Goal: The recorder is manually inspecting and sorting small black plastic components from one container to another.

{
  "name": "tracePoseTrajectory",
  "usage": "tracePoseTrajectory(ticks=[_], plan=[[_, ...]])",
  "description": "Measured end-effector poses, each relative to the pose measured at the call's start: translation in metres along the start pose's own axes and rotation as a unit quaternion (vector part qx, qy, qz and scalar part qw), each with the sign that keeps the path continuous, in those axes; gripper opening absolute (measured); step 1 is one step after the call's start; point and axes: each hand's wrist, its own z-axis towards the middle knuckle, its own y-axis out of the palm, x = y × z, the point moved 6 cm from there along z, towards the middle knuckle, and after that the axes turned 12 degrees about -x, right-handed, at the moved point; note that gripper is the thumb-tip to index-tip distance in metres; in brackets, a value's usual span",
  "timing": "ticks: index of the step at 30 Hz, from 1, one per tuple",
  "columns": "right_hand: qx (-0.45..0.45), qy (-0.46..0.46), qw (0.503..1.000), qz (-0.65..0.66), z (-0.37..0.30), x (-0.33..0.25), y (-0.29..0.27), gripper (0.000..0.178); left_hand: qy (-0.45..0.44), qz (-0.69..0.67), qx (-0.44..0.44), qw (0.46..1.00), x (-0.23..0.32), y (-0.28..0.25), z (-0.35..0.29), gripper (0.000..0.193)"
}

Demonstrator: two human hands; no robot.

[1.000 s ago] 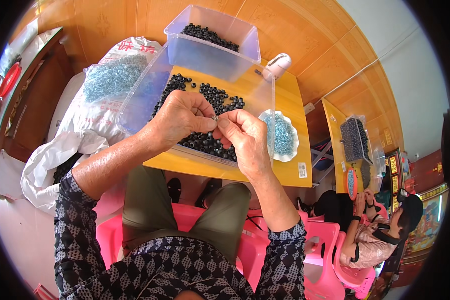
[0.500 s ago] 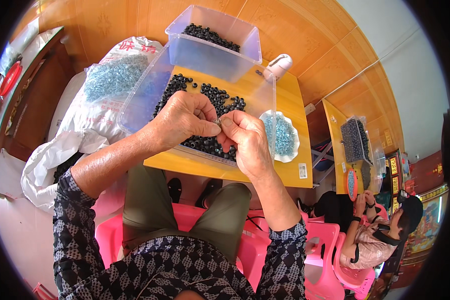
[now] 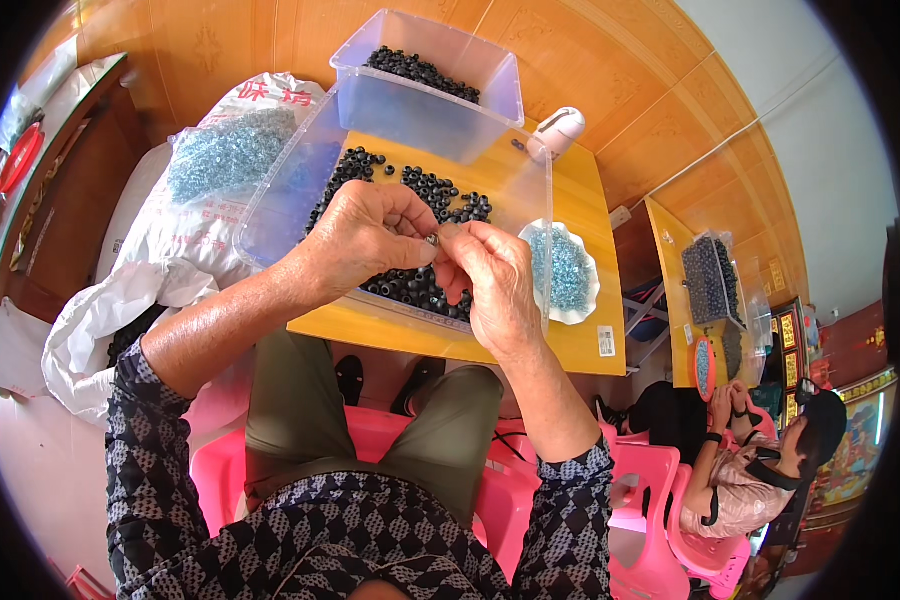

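My left hand (image 3: 363,238) and my right hand (image 3: 497,278) meet above a shallow clear plastic bin (image 3: 260,235). Their thumbs and fingers pinch together around a tiny dark and pale piece (image 3: 432,240). It is mostly covered by the fingertips, and its kind is too small to tell. Beneath the hands, many small round black parts with holes (image 3: 430,187) lie spread in the bin. To the right of my right hand, a white scalloped dish (image 3: 574,318) holds a heap of small translucent blue pieces (image 3: 567,272).
Behind stands a deeper clear bin (image 3: 430,120) with more black parts, beside a pale pink-white device (image 3: 556,133) on the yellow table (image 3: 450,345). A bag of blue pieces (image 3: 232,155) rests on white sacks at left. At right, another person (image 3: 740,490) sits by a second table.
My right hand's thumb and fingers have shifted slightly against the tiny piece between the fingertips. My left hand stays nearly in place, and the bins and dish have not moved.
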Motion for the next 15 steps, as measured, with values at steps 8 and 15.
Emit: tracePoseTrajectory(ticks=[8,15], plan=[[-0.001,-0.02,1.0,0.003,0.0,0.001,0.002,0.029,0.01,-0.021,-0.001,1.0,-0.007,-0.001,0.001,0.018],[0.005,-0.03,0.999,-0.02,0.0,0.001,0.002,0.023,-0.1,-0.071,0.005,0.992,-0.001,-0.003,-0.002,0.017]])
